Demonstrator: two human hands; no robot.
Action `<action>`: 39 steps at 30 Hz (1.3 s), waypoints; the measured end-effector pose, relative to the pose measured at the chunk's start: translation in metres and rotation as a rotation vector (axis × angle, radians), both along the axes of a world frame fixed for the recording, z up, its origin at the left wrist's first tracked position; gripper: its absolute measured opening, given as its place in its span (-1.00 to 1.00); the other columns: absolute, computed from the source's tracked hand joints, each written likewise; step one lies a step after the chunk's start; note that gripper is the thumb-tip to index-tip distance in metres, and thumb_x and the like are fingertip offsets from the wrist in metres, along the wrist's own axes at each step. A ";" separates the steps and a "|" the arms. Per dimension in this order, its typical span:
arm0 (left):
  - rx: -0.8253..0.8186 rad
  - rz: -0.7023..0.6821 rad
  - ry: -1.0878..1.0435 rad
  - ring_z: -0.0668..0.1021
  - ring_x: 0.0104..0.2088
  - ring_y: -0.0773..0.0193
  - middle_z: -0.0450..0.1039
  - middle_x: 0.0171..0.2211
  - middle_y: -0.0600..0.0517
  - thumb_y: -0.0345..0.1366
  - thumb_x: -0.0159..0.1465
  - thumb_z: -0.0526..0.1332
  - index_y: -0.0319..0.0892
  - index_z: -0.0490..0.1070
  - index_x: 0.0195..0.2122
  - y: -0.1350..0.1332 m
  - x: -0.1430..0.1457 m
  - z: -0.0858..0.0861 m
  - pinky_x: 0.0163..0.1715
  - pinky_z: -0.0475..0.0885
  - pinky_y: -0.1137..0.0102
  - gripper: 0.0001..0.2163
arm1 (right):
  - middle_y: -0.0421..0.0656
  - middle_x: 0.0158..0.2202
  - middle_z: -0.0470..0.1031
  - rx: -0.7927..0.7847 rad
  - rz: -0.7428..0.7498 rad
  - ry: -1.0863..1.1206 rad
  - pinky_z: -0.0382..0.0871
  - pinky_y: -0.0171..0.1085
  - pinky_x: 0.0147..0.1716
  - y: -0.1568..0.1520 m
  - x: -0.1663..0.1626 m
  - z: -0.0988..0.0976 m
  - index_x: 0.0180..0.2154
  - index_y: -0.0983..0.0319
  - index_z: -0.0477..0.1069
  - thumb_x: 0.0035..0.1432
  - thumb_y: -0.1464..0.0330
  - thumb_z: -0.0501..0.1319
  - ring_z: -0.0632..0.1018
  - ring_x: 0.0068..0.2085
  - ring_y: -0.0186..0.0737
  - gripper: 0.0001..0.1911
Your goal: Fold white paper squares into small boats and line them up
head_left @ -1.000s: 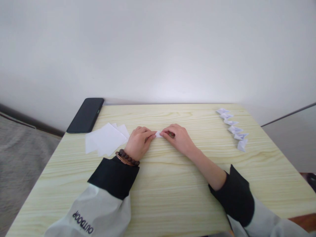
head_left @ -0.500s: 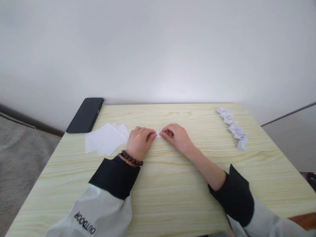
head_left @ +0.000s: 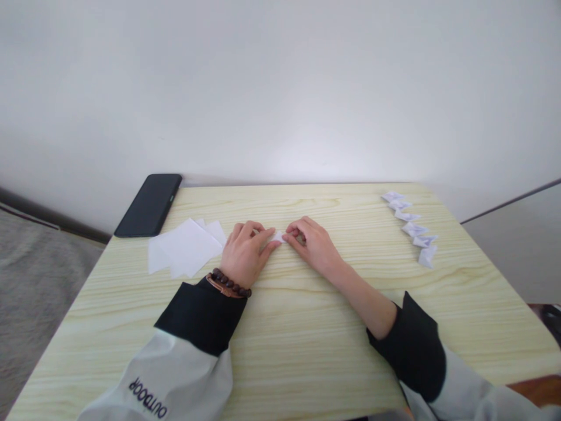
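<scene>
A small folded white paper piece (head_left: 279,236) lies on the light wooden table (head_left: 289,327), pinched between both hands. My left hand (head_left: 244,254), with a dark bead bracelet on its wrist, presses its fingertips on the paper's left end. My right hand (head_left: 312,244) grips the right end with curled fingers. Most of the paper is hidden under the fingers.
A loose stack of white paper squares (head_left: 186,249) lies left of my hands. A black phone (head_left: 149,204) rests at the table's far left corner. Several folded paper shapes (head_left: 412,227) line the far right side. A white wall rises behind the table.
The hands stay on the paper piece; the fingers have shifted slightly, and the left hand's fingers now reach a little further forward. The view has tilted a little.
</scene>
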State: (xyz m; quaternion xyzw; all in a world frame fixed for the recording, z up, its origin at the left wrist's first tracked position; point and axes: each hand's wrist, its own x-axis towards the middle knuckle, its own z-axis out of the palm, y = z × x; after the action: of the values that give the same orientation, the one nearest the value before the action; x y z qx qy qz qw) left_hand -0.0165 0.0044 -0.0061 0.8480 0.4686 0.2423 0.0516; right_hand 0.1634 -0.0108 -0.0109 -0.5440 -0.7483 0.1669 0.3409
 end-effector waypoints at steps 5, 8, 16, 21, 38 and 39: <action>-0.002 -0.013 -0.027 0.39 -0.27 0.18 0.45 -0.27 -0.03 -0.20 0.26 0.13 -0.10 0.53 -0.19 0.000 -0.001 0.000 -0.20 0.38 0.29 -0.78 | -0.14 -0.37 0.39 0.002 -0.005 0.003 0.33 -0.30 -0.31 -0.001 0.001 0.001 -0.33 0.24 0.36 0.20 0.36 0.11 0.45 -0.32 -0.28 -0.89; -0.006 -0.005 -0.078 0.41 -0.24 0.17 0.48 -0.28 -0.02 -0.23 0.25 0.14 -0.11 0.54 -0.27 0.000 0.000 0.000 -0.18 0.38 0.30 -0.81 | -0.12 -0.32 0.40 0.008 -0.008 0.022 0.34 -0.30 -0.29 -0.001 0.001 0.000 -0.29 0.24 0.37 0.20 0.34 0.11 0.46 -0.30 -0.28 -0.88; -0.009 0.003 -0.142 0.50 -0.23 0.18 0.55 -0.28 -0.02 -0.28 0.27 0.09 -0.18 0.49 -0.27 0.002 0.000 0.001 -0.16 0.38 0.32 -0.81 | -0.12 -0.31 0.43 0.033 -0.008 -0.014 0.28 -0.33 -0.37 -0.003 0.001 0.002 -0.25 0.27 0.39 0.17 0.32 0.14 0.41 -0.38 -0.31 -0.84; -0.101 0.041 -0.254 0.51 -0.42 0.30 0.55 -0.37 0.05 -0.25 0.26 0.09 -0.14 0.49 -0.31 0.000 0.002 0.005 -0.32 0.40 0.43 -0.81 | -0.17 -0.39 0.43 0.019 -0.016 0.024 0.26 -0.34 -0.40 -0.003 0.003 0.002 -0.28 0.25 0.38 0.16 0.26 0.15 0.39 -0.45 -0.34 -0.82; -0.496 -0.032 -0.550 0.58 -0.33 0.22 0.58 -0.32 -0.01 -0.07 0.13 0.22 -0.20 0.50 -0.25 0.000 0.002 0.011 -0.25 0.48 0.37 -0.69 | -0.21 -0.50 0.51 -0.147 0.008 0.324 0.23 -0.39 -0.54 -0.005 0.005 0.004 -0.35 0.23 0.51 0.05 0.20 0.26 0.38 -0.55 -0.40 -0.77; -0.509 -0.037 -0.549 0.58 -0.33 0.22 0.58 -0.33 -0.02 -0.07 0.12 0.23 -0.20 0.50 -0.27 0.000 0.002 0.011 -0.25 0.48 0.37 -0.69 | -0.21 -0.50 0.51 -0.155 0.016 0.321 0.22 -0.39 -0.55 -0.006 0.004 0.004 -0.35 0.23 0.51 0.05 0.19 0.26 0.37 -0.55 -0.41 -0.77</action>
State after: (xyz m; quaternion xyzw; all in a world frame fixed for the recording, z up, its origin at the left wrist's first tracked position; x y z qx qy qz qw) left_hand -0.0143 0.0048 0.0047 0.7199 0.4672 0.3355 0.3885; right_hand 0.1679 -0.0163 -0.0066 -0.5289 -0.6734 0.3115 0.4119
